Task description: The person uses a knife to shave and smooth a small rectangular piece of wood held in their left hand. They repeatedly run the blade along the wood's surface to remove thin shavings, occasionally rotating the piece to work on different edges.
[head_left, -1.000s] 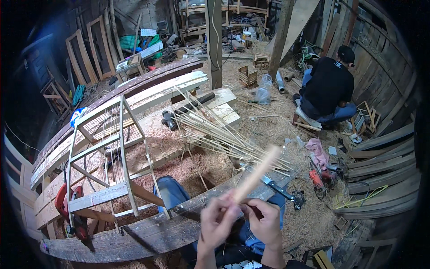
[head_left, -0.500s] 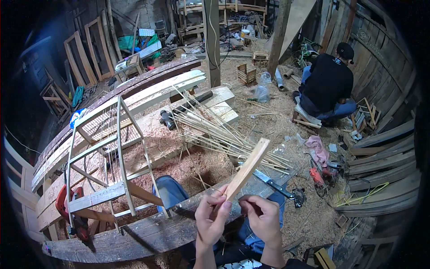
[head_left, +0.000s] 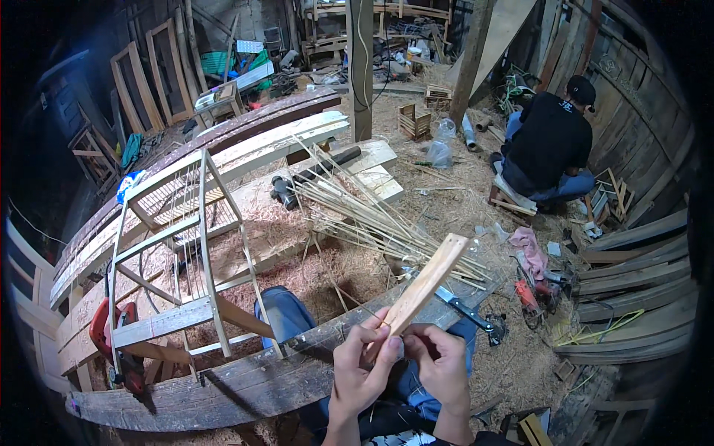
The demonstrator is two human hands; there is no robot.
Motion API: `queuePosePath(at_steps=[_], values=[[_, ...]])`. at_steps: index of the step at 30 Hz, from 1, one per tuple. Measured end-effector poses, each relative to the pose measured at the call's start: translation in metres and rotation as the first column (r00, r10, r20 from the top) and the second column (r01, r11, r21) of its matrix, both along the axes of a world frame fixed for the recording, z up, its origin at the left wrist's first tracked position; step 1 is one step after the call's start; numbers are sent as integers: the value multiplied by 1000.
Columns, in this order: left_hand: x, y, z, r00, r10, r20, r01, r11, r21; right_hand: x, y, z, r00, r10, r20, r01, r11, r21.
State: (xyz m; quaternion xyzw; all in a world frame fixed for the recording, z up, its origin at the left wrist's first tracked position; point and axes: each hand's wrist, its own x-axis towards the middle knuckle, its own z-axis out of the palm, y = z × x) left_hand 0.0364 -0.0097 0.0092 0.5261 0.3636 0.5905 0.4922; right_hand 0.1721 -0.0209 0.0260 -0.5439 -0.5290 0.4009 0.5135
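Your flat wooden slat [head_left: 429,282] is held up in front of you, above the near edge of the work area, slanting away to the upper right. Your left hand [head_left: 366,364] pinches its lower end between thumb and fingers. Your right hand [head_left: 440,363] is curled narrow just beside that same end; whether its fingertips grip the wood, you cannot tell from this angle. Beyond the slat, a knife [head_left: 476,320] with a dark handle lies to the right, near a loose spread of thin sticks [head_left: 364,215]. To your left is a wooden frame [head_left: 163,321] strung with thin bars, near a thick plank [head_left: 260,390]. Farther off, on the right, a co-worker [head_left: 547,141] in black sits turned away.
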Motion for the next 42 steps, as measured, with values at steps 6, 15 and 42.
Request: queuePosePath(at_steps=[6, 15, 42], values=[[-5, 9, -2, 995, -82, -65, 81, 997, -17, -8, 6, -7, 993, -21, 120, 10, 995, 95], [-2, 17, -14, 978, 61, -198, -30, 987, 155, -18, 7, -14, 966, -121, 229, 93, 987, 131], [-9, 15, -20, 917, 400, -15, -389, 900, 196, -33, 5, 5, 987, 0, 160, -8, 999, 45]])
